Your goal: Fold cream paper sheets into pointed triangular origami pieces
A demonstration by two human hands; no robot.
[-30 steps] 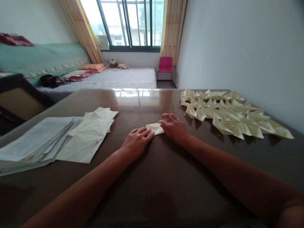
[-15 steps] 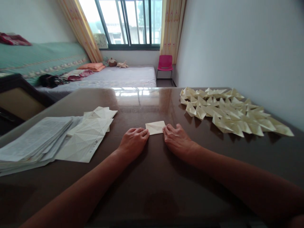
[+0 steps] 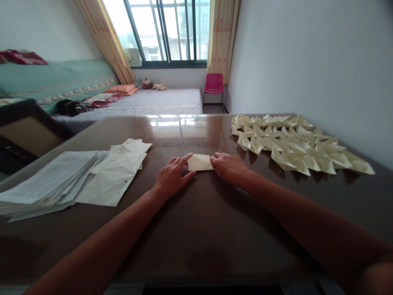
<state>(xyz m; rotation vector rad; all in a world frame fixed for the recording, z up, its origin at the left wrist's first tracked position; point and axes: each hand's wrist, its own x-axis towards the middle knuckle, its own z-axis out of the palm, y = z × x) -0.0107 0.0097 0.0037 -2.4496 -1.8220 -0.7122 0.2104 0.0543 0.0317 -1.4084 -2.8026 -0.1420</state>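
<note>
A small cream rectangle of folded paper [image 3: 199,162] lies at the middle of the brown table, between my two hands. My left hand [image 3: 173,174] is at its left edge, thumb and fingers spread apart, the fingertips beside the paper's left end. The right-hand end of the paper is pinched by my right hand [image 3: 229,167], its fingers curled together there and covering that edge.
Several folded paper boats [image 3: 294,143] stand in rows at the right, by the wall. At the left lie a stack of printed sheets [image 3: 46,176] and creased cream sheets [image 3: 110,180]. The glossy table [image 3: 190,229] reflects the window; a bed [image 3: 172,100] and pink chair [image 3: 214,84] stand beyond.
My left hand's thumb and fingers have spread apart at the paper. My right hand's fingers have curled in at its end. The paper's visible face now looks plainer, without the earlier crease lines.
</note>
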